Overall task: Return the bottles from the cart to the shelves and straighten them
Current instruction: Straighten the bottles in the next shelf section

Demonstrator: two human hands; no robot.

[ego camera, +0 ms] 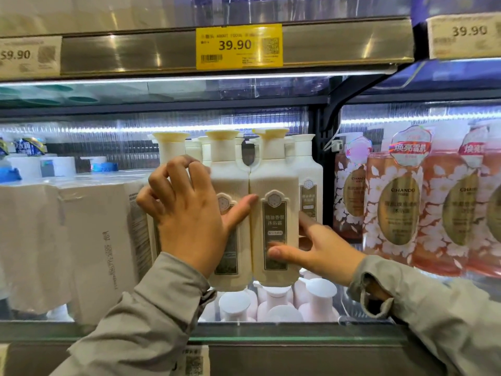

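Several cream bottles with dark labels stand in a group on the lit shelf (271, 332). My left hand (187, 213) lies over the left cream bottle (170, 147) with curled fingers on its shoulder. Its thumb stretches across the middle cream bottle (227, 169) and touches the right front cream bottle (273, 180). My right hand (320, 245) grips that right front bottle low down, thumb on the label and fingers round its right side. Another cream bottle (309, 169) stands behind it at the right. More cream bottles are partly hidden behind the front row.
White wrapped boxes (81, 240) crowd the shelf to the left of the bottles. Orange-pink flowered bottles (398, 207) fill the bay on the right. Pink bottles with white caps (317, 297) show below the cream ones. A yellow price tag (238, 46) hangs on the shelf rail above.
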